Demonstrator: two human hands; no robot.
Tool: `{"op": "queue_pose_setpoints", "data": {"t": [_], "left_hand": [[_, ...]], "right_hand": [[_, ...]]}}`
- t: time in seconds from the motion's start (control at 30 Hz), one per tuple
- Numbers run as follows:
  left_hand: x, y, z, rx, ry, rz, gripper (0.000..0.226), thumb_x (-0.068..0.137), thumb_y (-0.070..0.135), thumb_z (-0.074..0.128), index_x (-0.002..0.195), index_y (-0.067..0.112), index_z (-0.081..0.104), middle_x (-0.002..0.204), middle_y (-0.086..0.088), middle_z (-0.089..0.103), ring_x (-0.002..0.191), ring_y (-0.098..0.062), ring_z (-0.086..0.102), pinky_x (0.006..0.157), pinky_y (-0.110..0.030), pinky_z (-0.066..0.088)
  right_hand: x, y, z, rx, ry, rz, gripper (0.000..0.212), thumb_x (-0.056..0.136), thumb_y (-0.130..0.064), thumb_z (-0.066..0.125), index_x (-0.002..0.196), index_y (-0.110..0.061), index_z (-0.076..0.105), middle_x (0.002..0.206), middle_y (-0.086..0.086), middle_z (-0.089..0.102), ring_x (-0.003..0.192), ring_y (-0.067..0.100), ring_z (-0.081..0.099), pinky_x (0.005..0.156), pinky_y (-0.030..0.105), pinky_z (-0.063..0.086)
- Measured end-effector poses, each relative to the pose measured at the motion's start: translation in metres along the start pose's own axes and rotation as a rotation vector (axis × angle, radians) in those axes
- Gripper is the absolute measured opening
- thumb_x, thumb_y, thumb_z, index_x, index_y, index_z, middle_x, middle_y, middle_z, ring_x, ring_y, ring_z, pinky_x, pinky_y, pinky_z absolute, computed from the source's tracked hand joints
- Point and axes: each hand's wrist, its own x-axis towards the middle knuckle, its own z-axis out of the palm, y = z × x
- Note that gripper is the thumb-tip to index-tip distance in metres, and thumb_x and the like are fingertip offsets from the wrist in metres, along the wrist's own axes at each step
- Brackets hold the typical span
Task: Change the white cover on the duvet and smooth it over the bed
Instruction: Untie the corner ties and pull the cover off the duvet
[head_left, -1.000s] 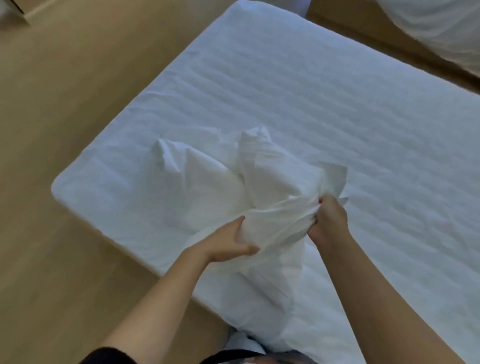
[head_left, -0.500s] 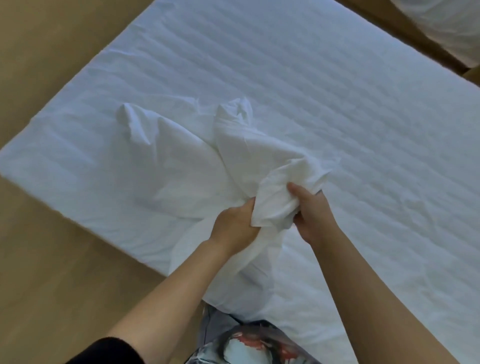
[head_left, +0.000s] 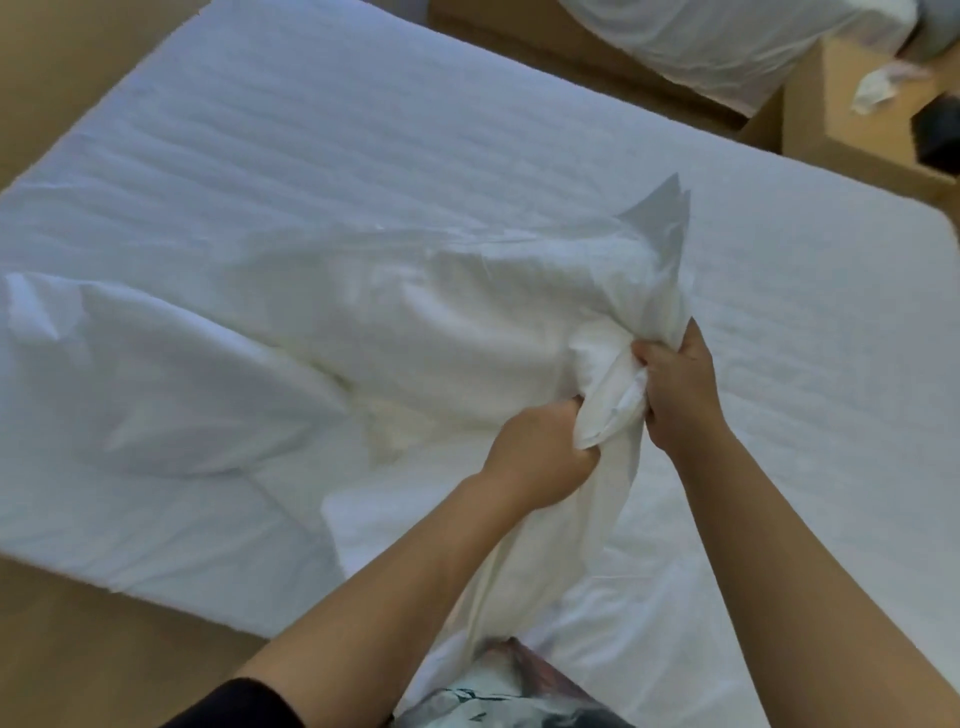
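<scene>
Both fists, the left hand (head_left: 540, 457) and right hand (head_left: 675, 395), are clenched on the bunched cover (head_left: 415, 322) lying on the bed (head_left: 363, 130), so she's seemingly hunting its opening; next, spread it.

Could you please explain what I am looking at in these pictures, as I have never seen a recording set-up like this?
There is no machine here: a person works with two bare hands. Every picture comes from one wide-angle camera worn on the head, looking forward and down, so the arms reach in from the bottom. The surface is a white-sheeted bed. On it lies a bunched white cover. The left hand and right hand both grip a gathered part of it, close together. A second bed and a wooden cabinet stand beyond.
</scene>
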Motion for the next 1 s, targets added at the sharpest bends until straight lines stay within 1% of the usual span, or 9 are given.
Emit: {"op": "queue_pose_setpoints", "data": {"t": [0.23, 0.33, 0.43, 0.53, 0.7, 0.77, 0.83, 0.9, 1.0], "left_hand": [[0.054, 0.110, 0.199, 0.006, -0.095, -0.053, 0.018, 0.084, 0.013, 0.049, 0.099, 0.008, 0.059, 0.100, -0.014, 0.066, 0.089, -0.034, 0.059, 0.064, -0.027, 0.032], [0.065, 0.136, 0.302, -0.127, -0.133, -0.111, 0.037, 0.084, 0.016, 0.049, 0.121, 0.014, 0.050, 0.108, -0.010, 0.062, 0.090, -0.031, 0.058, 0.066, -0.028, 0.035], [0.068, 0.133, 0.391, -0.188, -0.429, -0.180, 0.068, 0.090, 0.030, 0.052, 0.149, 0.026, 0.018, 0.137, -0.006, 0.049, 0.113, -0.027, 0.053, 0.087, -0.033, 0.044], [0.053, 0.087, 0.440, 0.192, -0.624, -0.194, 0.086, 0.087, 0.052, 0.056, 0.151, 0.026, 0.004, 0.153, -0.005, 0.026, 0.139, -0.026, 0.028, 0.112, -0.045, 0.023], [0.012, 0.005, 0.440, 0.753, -0.632, -0.357, 0.116, 0.072, 0.068, 0.061, 0.147, 0.026, -0.017, 0.157, -0.002, -0.015, 0.145, -0.029, -0.009, 0.109, -0.063, 0.004], [0.005, -0.007, 0.438, 0.766, -0.524, -0.425, 0.108, 0.073, 0.060, 0.065, 0.148, 0.021, -0.002, 0.152, -0.007, 0.007, 0.139, -0.031, 0.015, 0.105, -0.053, 0.027], [0.007, -0.012, 0.442, 0.730, -0.435, -0.415, 0.070, 0.083, 0.045, 0.063, 0.135, 0.013, 0.028, 0.134, -0.011, 0.038, 0.116, -0.029, 0.042, 0.082, -0.036, 0.041], [0.011, -0.007, 0.446, 0.745, -0.446, -0.352, 0.036, 0.093, 0.028, 0.051, 0.122, 0.009, 0.041, 0.120, -0.011, 0.050, 0.102, -0.028, 0.051, 0.071, -0.031, 0.037], [0.015, 0.004, 0.452, 0.782, -0.468, -0.245, 0.021, 0.096, 0.015, 0.041, 0.116, 0.009, 0.044, 0.112, -0.010, 0.051, 0.088, -0.027, 0.054, 0.064, -0.029, 0.033]], "right_hand": [[0.051, 0.052, -0.223, -0.087, 0.003, -0.013, 0.043, 0.085, 0.004, 0.044, 0.104, -0.032, 0.058, 0.092, -0.015, 0.066, 0.079, -0.003, 0.065, 0.061, 0.011, 0.050], [0.068, 0.104, -0.317, -0.123, 0.105, 0.046, 0.038, 0.085, 0.001, 0.048, 0.096, -0.033, 0.059, 0.089, -0.014, 0.065, 0.081, 0.006, 0.065, 0.059, 0.011, 0.049], [0.082, 0.167, -0.393, -0.153, 0.212, 0.212, 0.045, 0.089, -0.017, 0.058, 0.130, -0.030, 0.048, 0.112, -0.013, 0.060, 0.089, 0.002, 0.061, 0.065, 0.013, 0.049], [0.061, 0.243, -0.430, -0.228, 0.149, 0.595, 0.090, 0.083, -0.041, 0.069, 0.150, -0.027, 0.010, 0.143, 0.002, 0.038, 0.117, 0.016, 0.049, 0.091, 0.032, 0.047], [-0.002, 0.322, -0.421, -0.423, 0.176, 0.753, 0.093, 0.071, -0.043, 0.079, 0.139, -0.006, 0.028, 0.138, 0.013, 0.042, 0.123, 0.029, 0.046, 0.101, 0.041, 0.042], [-0.012, 0.333, -0.407, -0.318, 0.211, 0.761, 0.093, 0.069, -0.041, 0.081, 0.137, -0.006, 0.028, 0.133, 0.010, 0.046, 0.120, 0.028, 0.048, 0.103, 0.040, 0.041], [-0.018, 0.337, -0.391, -0.179, 0.161, 0.754, 0.078, 0.074, -0.031, 0.079, 0.131, -0.008, 0.031, 0.125, 0.004, 0.049, 0.114, 0.025, 0.052, 0.098, 0.034, 0.043], [-0.019, 0.337, -0.384, -0.161, 0.123, 0.711, 0.058, 0.083, -0.020, 0.069, 0.132, -0.007, 0.039, 0.124, 0.006, 0.053, 0.116, 0.027, 0.053, 0.095, 0.030, 0.041], [-0.014, 0.331, -0.396, -0.270, 0.105, 0.609, 0.045, 0.088, -0.013, 0.058, 0.131, -0.007, 0.048, 0.126, 0.011, 0.058, 0.116, 0.030, 0.054, 0.099, 0.036, 0.043]]}}
